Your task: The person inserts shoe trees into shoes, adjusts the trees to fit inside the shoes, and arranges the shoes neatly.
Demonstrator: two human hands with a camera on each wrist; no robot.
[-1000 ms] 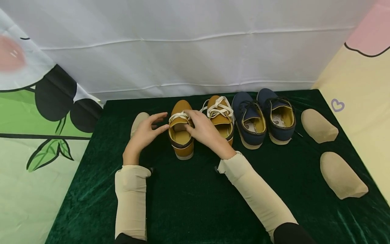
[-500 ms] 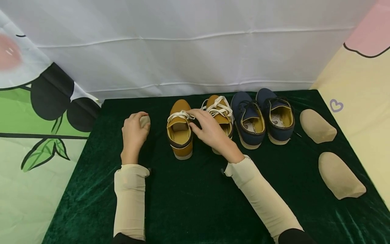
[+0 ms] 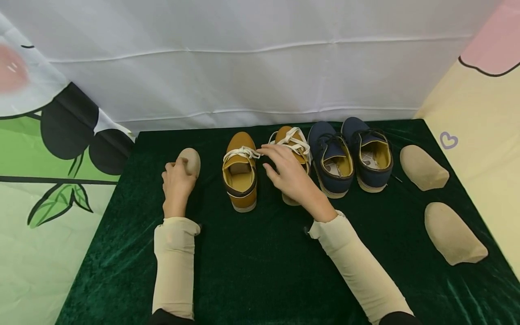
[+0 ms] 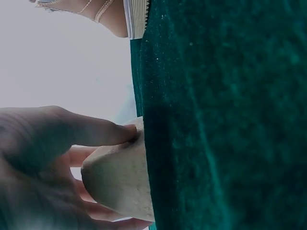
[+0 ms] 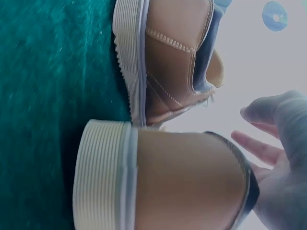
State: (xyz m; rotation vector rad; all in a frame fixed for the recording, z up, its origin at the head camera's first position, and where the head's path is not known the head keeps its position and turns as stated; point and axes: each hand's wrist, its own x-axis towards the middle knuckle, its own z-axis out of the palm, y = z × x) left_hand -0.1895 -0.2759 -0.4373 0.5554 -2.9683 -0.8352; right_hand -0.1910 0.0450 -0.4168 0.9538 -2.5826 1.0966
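Observation:
My left hand [image 3: 177, 183] holds a beige, toe-shaped shoe insert [image 3: 191, 161] lying on the green cloth at the left. In the left wrist view the thumb presses one side of the insert [image 4: 120, 184] and the fingers wrap under the other. My right hand [image 3: 288, 174], its fingers loosely extended and holding nothing, hovers over the right tan shoe [image 3: 287, 133], hiding part of its opening. Just left of its fingertips stands the other tan shoe [image 3: 241, 198], white laces tied and its inside visible. In the right wrist view the heel of a tan shoe [image 5: 187, 177] is close below the hand.
Two navy shoes [image 3: 337, 183] with dark laces stand side by side to the right of the tan pair. Farther right lie two more beige inserts [image 3: 455, 234]. Dark green velvet [image 3: 243, 271] covers the table, and a white cloth [image 3: 243, 81] hangs behind it.
My left hand has moved left from beside the left tan shoe to the beige insert and taken hold of it. My right hand has drawn back to the right, off that shoe.

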